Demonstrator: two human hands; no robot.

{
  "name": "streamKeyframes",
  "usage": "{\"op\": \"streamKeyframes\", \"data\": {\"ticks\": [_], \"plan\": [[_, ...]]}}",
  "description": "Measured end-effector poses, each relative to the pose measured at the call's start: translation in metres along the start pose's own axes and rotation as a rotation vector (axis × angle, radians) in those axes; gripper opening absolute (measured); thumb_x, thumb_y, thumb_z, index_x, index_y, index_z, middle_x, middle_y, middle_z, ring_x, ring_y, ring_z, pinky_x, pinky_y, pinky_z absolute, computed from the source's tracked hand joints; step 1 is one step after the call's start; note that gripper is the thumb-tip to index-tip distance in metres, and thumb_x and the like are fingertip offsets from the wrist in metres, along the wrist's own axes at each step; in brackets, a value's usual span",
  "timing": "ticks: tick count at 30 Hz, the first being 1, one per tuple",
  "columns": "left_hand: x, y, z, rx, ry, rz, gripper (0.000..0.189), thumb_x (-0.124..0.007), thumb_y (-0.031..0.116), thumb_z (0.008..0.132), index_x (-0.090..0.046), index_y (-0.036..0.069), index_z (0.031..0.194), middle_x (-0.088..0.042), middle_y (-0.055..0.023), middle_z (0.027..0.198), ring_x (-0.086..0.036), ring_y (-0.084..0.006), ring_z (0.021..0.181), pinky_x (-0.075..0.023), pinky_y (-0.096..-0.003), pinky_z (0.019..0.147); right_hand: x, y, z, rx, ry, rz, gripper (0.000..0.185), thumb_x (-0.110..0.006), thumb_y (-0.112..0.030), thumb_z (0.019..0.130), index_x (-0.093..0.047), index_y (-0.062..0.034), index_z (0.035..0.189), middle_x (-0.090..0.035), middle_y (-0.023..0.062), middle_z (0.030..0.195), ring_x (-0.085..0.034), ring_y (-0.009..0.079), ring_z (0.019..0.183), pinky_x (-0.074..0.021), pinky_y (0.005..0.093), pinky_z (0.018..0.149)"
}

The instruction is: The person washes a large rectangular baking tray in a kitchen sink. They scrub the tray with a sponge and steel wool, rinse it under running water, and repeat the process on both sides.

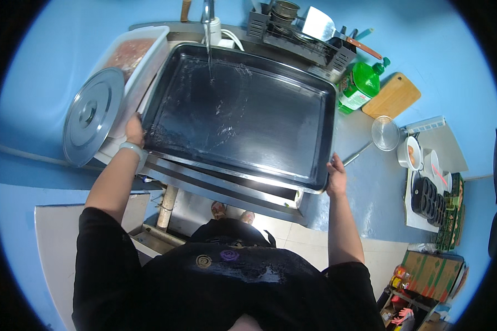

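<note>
A large dark metal baking tray (248, 120) lies over the sink (232, 186), its inside wet. Water from the faucet (207, 12) runs into the tray near its far left corner. My left hand (135, 131) grips the tray's left edge, with a pale bangle on that wrist. At the near right corner, my right hand (336, 176) holds the rim, thumb and fingertips showing at the side. The fingers under the tray are hidden.
Left of the tray stand a white plastic tub (161, 41) and a round metal lid (93, 118). A utensil rack (302, 41), a green soap bottle (359, 86), a wooden cutting board (392, 96) and a strainer (385, 133) are behind and to the right.
</note>
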State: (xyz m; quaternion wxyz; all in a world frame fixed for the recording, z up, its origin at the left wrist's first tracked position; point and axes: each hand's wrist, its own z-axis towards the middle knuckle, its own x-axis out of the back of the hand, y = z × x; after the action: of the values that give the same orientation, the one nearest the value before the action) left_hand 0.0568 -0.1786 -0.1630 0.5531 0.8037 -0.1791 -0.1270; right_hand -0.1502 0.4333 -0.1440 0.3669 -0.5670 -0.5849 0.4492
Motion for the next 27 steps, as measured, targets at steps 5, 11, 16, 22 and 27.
{"op": "streamKeyframes", "data": {"ticks": [5, 11, 16, 22, 27], "plan": [[0.02, 0.014, -0.013, -0.042, -0.02, -0.096, 0.035, -0.044, 0.026, 0.087, -0.063, -0.004, 0.091, -0.063, -0.0111, 0.09, -0.057, -0.0214, 0.084, -0.042, -0.0337, 0.077, -0.017, 0.005, 0.008, -0.013, -0.054, 0.04, 0.053, -0.044, 0.008, 0.086, -0.032, 0.0042, 0.137, -0.052, 0.0122, 0.124, -0.051, 0.0187, 0.109, -0.0374, 0.0272, 0.095], [0.044, 0.011, -0.009, -0.051, 0.023, -0.094, 0.03, -0.046, 0.023, 0.086, -0.063, -0.002, 0.093, -0.062, -0.0097, 0.089, -0.056, -0.0198, 0.084, -0.0415, -0.0305, 0.078, -0.033, -0.004, 0.012, 0.009, -0.081, 0.05, 0.049, -0.044, 0.009, 0.085, -0.042, 0.0004, 0.133, -0.059, 0.0078, 0.111, -0.056, 0.0148, 0.096, -0.0425, 0.0255, 0.085], [0.062, 0.009, -0.002, -0.036, 0.037, 0.019, 0.027, -0.048, 0.023, 0.085, -0.061, 0.0, 0.086, -0.059, -0.0071, 0.083, -0.053, -0.0185, 0.079, -0.0404, -0.032, 0.076, -0.037, -0.007, 0.014, -0.011, -0.078, 0.06, 0.048, -0.042, 0.009, 0.085, -0.043, 0.0003, 0.132, -0.059, 0.0088, 0.109, -0.057, 0.0147, 0.092, -0.0445, 0.0252, 0.081], [0.072, 0.024, -0.017, 0.027, -0.018, 0.139, 0.029, -0.045, 0.024, 0.084, -0.061, 0.0, 0.086, -0.061, -0.0106, 0.084, -0.056, -0.0222, 0.078, -0.043, -0.0341, 0.073, -0.033, -0.024, -0.002, -0.027, -0.145, 0.051, 0.047, -0.041, 0.008, 0.085, -0.044, 0.0012, 0.131, -0.06, 0.0084, 0.105, -0.056, 0.0123, 0.086, -0.0445, 0.0237, 0.078], [0.077, 0.055, -0.053, 0.027, -0.053, 0.433, 0.03, -0.046, 0.023, 0.082, -0.062, -0.001, 0.091, -0.062, -0.0112, 0.086, -0.057, -0.0234, 0.077, -0.0437, -0.034, 0.071, -0.028, -0.037, -0.026, 0.002, -0.087, -0.09, 0.045, -0.043, 0.007, 0.085, -0.045, 0.0031, 0.13, -0.06, 0.007, 0.101, -0.055, 0.0105, 0.087, -0.044, 0.0233, 0.079]]}}
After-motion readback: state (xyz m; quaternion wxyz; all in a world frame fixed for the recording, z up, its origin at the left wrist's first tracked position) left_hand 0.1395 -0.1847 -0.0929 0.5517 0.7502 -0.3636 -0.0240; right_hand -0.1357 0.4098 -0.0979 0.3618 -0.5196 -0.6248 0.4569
